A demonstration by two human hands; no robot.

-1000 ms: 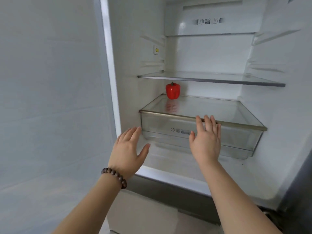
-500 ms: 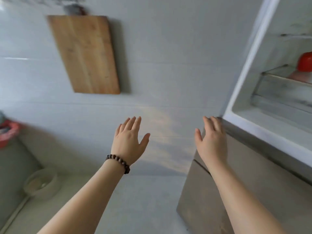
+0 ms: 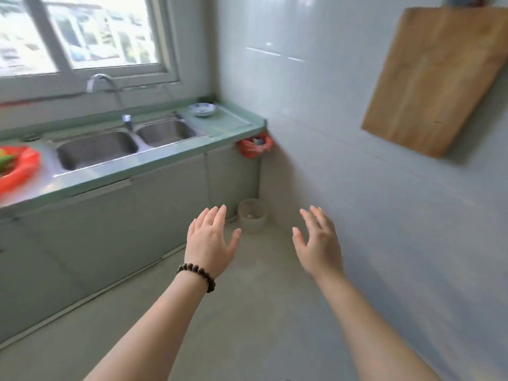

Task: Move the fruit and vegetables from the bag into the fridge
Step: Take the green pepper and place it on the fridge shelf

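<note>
A red plastic bag (image 3: pixel 23 167) with green and yellow produce showing inside lies on the counter at the far left edge of the head view. My left hand (image 3: pixel 210 242), with a bead bracelet on the wrist, floats empty in mid-air with straight fingers. My right hand (image 3: pixel 319 244) hangs beside it, also empty, fingers spread. Both hands are well to the right of the bag and below counter height. The fridge is out of view.
A double steel sink (image 3: pixel 121 144) with a tap sits under the window. A small bowl (image 3: pixel 201 109) rests on the green counter (image 3: pixel 225 125). A red rubbish bag (image 3: pixel 254 145) hangs at the counter's end, a bin (image 3: pixel 252 215) stands in the corner, a wooden board (image 3: pixel 437 81) hangs on the wall.
The view has swung left, from the open fridge with the red pepper, past the wall, to the sink counter and the bag. Both hands stay empty and raised.
</note>
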